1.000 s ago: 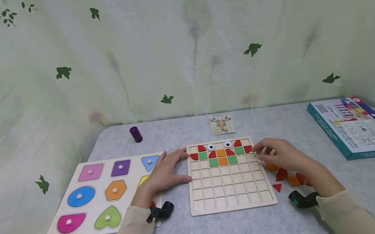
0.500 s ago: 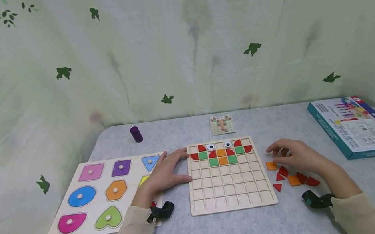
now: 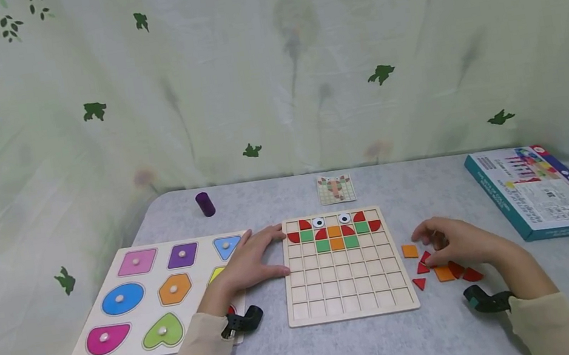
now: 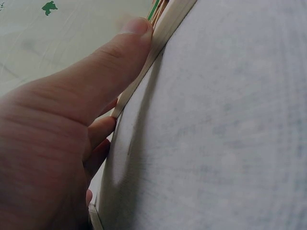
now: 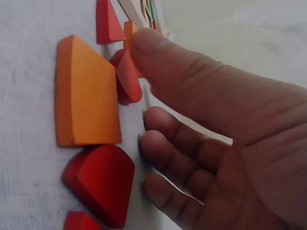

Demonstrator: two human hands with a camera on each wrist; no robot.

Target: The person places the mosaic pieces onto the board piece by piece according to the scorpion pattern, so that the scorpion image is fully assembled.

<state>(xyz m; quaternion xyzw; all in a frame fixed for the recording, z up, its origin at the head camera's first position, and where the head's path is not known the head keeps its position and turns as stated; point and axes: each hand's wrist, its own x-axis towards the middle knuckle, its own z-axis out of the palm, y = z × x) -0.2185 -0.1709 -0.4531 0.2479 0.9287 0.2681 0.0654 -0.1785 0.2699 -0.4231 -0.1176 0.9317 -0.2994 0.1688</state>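
A pale wooden grid board (image 3: 352, 287) lies flat in the head view, with red, green and orange pieces and two eye tiles in its upper rows. My left hand (image 3: 251, 265) rests along the board's left edge, thumb and fingertips spread and touching it; the left wrist view has the thumb (image 4: 103, 67) at that wooden edge. Just right of the board, my right hand (image 3: 457, 242) hovers low among loose pieces, fingers loosely bent. In the right wrist view its thumb tip overlaps a red quarter-round piece (image 5: 128, 79), beside an orange square (image 5: 93, 96). The right index finger is hidden there.
A knobbed shape puzzle (image 3: 153, 314) lies at the left, partly under my left forearm. Behind the board is a small pattern card (image 3: 336, 189). A dark purple cylinder (image 3: 205, 204) stands at the back left, a flat teal-edged box (image 3: 543, 194) at the right.
My right hand has left the board's upper right edge and moved right and toward me, over the loose pieces. The left hand stays at the board's left edge.
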